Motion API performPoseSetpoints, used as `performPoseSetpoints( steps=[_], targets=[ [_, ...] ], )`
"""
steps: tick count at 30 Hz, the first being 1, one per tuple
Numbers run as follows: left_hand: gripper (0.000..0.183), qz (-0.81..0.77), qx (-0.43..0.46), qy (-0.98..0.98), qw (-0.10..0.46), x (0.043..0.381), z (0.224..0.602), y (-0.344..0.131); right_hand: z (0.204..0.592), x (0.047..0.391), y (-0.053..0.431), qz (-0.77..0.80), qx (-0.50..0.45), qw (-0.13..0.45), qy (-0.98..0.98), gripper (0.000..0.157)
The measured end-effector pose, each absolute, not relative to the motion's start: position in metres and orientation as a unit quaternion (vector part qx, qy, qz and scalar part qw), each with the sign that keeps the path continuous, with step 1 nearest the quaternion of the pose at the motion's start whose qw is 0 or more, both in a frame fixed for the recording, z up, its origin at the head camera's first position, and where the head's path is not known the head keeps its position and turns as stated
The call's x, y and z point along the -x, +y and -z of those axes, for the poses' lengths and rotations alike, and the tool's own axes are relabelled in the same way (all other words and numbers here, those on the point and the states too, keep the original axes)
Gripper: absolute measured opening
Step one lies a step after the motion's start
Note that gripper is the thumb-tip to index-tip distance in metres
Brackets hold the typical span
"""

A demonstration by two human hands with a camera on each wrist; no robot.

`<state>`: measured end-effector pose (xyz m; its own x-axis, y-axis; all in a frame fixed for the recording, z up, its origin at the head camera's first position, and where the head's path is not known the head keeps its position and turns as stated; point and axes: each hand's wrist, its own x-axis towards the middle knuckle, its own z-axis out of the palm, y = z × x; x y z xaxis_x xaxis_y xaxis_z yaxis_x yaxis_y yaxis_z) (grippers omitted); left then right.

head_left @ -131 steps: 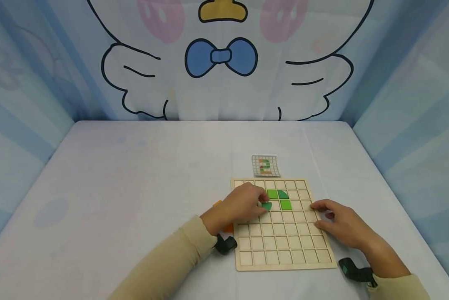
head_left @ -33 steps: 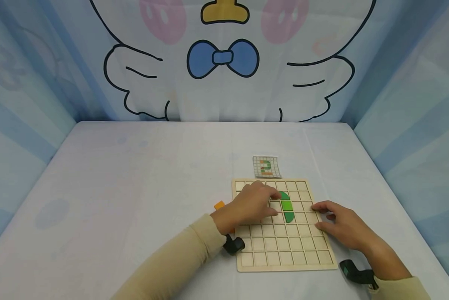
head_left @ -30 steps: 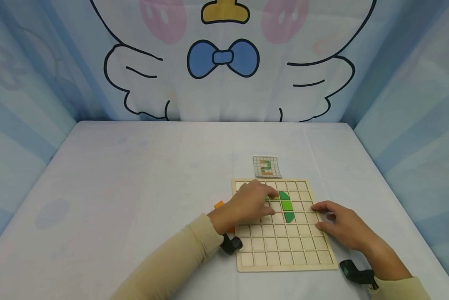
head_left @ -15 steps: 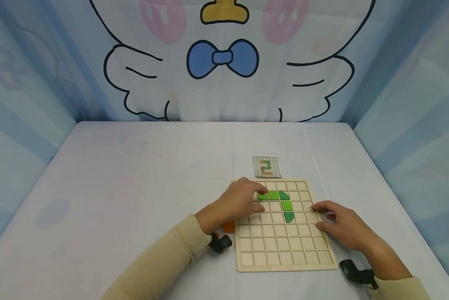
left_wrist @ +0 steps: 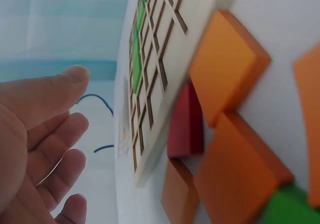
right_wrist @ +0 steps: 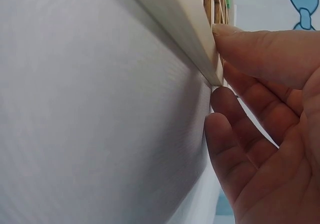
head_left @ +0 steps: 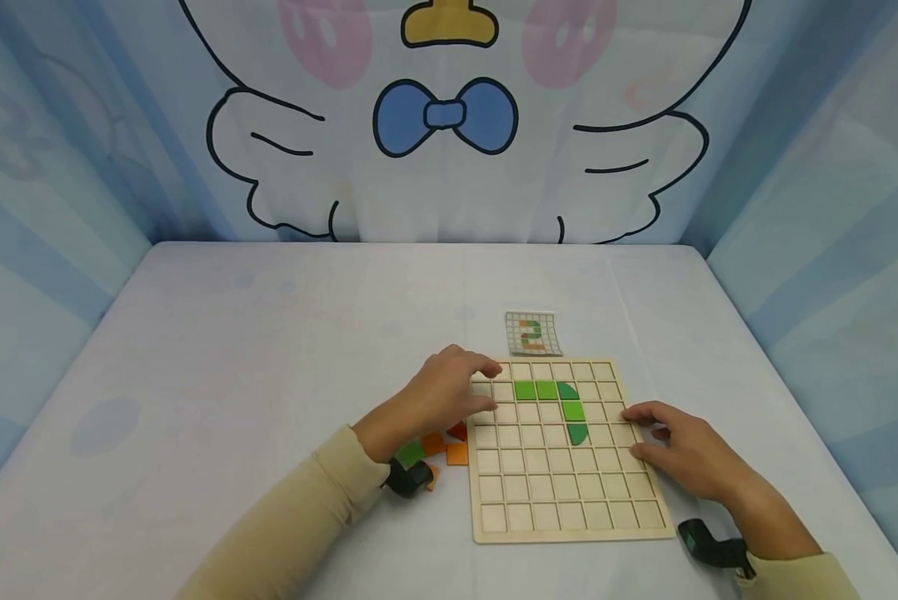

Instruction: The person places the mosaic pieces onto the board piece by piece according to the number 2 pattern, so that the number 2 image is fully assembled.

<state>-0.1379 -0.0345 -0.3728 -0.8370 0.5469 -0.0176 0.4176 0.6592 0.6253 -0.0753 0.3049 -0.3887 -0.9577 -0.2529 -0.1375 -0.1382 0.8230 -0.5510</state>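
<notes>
Over the left border of the wooden grid board (head_left: 569, 492), my left hand (head_left: 441, 392) hovers with thumb and fingers apart, holding nothing. The board bears light green square tiles (head_left: 525, 390) in a row, ending in a dark green rounded tile (head_left: 568, 390). Below that come another light green square (head_left: 572, 411) and a second dark green rounded tile (head_left: 577, 433). My right hand (head_left: 685, 446) rests loosely against the board's right edge; its thumb (right_wrist: 250, 49) touches the edge in the right wrist view.
Loose tiles lie left of the board: orange squares (left_wrist: 227, 59), a red piece (left_wrist: 186, 124) and a green piece (left_wrist: 292, 206), partly hidden by my left wrist in the head view. A small pattern card (head_left: 534, 333) lies behind the board on the white table (head_left: 269, 350).
Earlier, my left hand set down a dark green rounded tile and moved a light green square into the top row. It has since drawn back left, uncovering both squares. My right hand stays put.
</notes>
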Motion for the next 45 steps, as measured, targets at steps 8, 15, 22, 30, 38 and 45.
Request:
performPoseSetpoints(
  steps=[8,15,22,30,38,45],
  targets=[
    [0.039,-0.319,-0.249,0.909,0.099,0.135,0.379,-0.054,0.389,0.076,0.305,0.278,0.1,0.104,0.95,0.041],
    [0.036,-0.317,-0.231,0.914,0.103,0.132,0.384,-0.067,0.39,0.075,0.305,0.275,0.098,0.104,0.951,0.04],
    [0.034,-0.29,-0.209,0.928,0.106,0.129,0.387,-0.078,0.39,0.075,0.305,0.276,0.097,0.104,0.951,0.041],
    [0.036,-0.266,-0.213,0.934,0.11,0.128,0.39,-0.084,0.389,0.074,0.304,0.273,0.096,0.105,0.951,0.041],
    [0.041,-0.233,-0.215,0.942,0.113,0.127,0.39,-0.088,0.388,0.074,0.304,0.273,0.096,0.103,0.952,0.041],
    [0.035,-0.208,-0.21,0.949,0.11,0.128,0.392,-0.086,0.389,0.074,0.304,0.272,0.093,0.102,0.952,0.041]
  ],
)
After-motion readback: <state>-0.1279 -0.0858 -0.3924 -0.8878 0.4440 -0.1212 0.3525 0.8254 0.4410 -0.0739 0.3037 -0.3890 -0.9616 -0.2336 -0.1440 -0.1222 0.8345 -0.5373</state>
